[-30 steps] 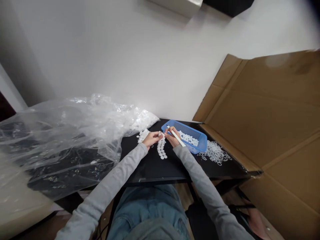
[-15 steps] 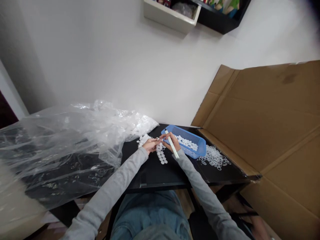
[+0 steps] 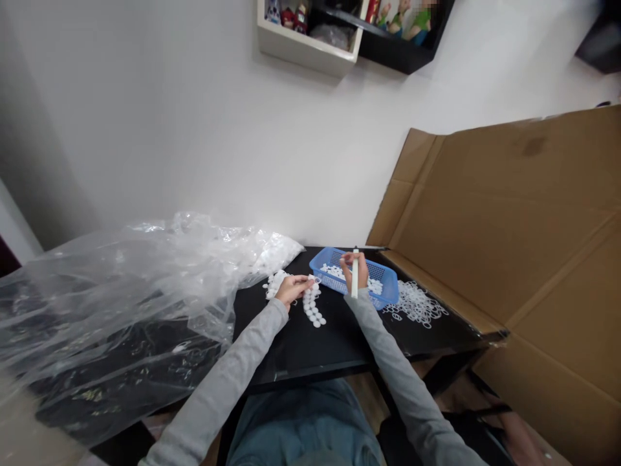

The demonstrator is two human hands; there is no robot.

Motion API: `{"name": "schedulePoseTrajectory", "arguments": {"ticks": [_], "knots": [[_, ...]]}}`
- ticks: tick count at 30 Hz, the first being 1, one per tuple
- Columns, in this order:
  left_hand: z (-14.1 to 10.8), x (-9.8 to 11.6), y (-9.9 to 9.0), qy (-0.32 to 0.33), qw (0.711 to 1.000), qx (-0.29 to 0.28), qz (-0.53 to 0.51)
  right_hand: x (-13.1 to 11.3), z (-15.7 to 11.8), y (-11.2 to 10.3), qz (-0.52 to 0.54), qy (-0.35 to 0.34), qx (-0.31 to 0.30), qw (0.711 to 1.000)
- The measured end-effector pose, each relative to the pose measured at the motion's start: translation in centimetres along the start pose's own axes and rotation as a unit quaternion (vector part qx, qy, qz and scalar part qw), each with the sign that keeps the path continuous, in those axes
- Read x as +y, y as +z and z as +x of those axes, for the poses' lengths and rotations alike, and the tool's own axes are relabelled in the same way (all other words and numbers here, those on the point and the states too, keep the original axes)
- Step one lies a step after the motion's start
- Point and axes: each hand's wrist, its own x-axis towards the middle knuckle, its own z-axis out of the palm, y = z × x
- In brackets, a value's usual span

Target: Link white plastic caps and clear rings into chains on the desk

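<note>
My left hand rests at the top of a chain of small white plastic discs, with its fingers pinching the chain's upper end. Another cluster of the same discs lies just left of that hand. My right hand is shut around a slim white stick held upright. It hangs over a blue mesh plastic basket, which holds loose white discs. The hand hides the basket's middle.
All this lies on a black table. A pile of white plastic rings sits right of the basket. A crumpled clear plastic bag spreads to the left, and a large open cardboard flap rises on the right. Shelves hang high on the wall.
My right hand has moved right over the basket, and the stick has turned from slanted to upright. My left hand stays nearly still. The view has tilted up, showing more of the shelves.
</note>
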Motion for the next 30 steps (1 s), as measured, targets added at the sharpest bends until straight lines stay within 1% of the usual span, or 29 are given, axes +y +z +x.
{"name": "schedulePoseTrajectory", "arguments": {"ticks": [2,4,7,10,11,13,15,18,21,25,30], "knots": [[-0.1,0.1,0.0,0.000,1.000,0.000,-0.006,0.1,0.6,-0.8,-0.007,0.018,0.037,0.999],[-0.1,0.3,0.1,0.002,1.000,0.009,-0.027,0.0,0.9,-1.0,0.022,0.058,0.026,0.998],[-0.1,0.3,0.1,0.016,0.998,0.037,-0.055,-0.2,0.8,-0.3,0.123,0.135,-0.055,0.982],[0.1,0.2,0.0,0.027,0.996,0.061,-0.058,-0.4,0.3,0.6,0.212,0.192,-0.145,0.947],[0.1,0.2,0.0,0.028,0.996,0.067,-0.058,-0.5,0.1,0.8,0.226,0.207,-0.171,0.936],[0.2,0.1,0.1,0.027,0.995,0.074,-0.058,-0.6,-0.3,0.9,0.225,0.225,-0.213,0.924],[0.2,0.1,0.1,0.026,0.995,0.076,-0.057,-0.7,-0.6,0.8,0.195,0.230,-0.241,0.923],[0.2,0.1,0.1,0.029,0.995,0.081,-0.055,-0.8,-0.6,0.6,0.144,0.223,-0.257,0.929],[0.2,0.2,0.1,0.034,0.995,0.079,-0.053,-1.0,-0.5,0.6,0.111,0.203,-0.268,0.935],[0.0,0.3,0.2,0.036,0.996,0.068,-0.047,-0.9,-0.4,0.8,0.109,0.184,-0.276,0.937],[0.0,0.3,0.1,0.036,0.997,0.064,-0.038,0.0,-0.6,1.0,0.099,0.170,-0.265,0.944]]}}
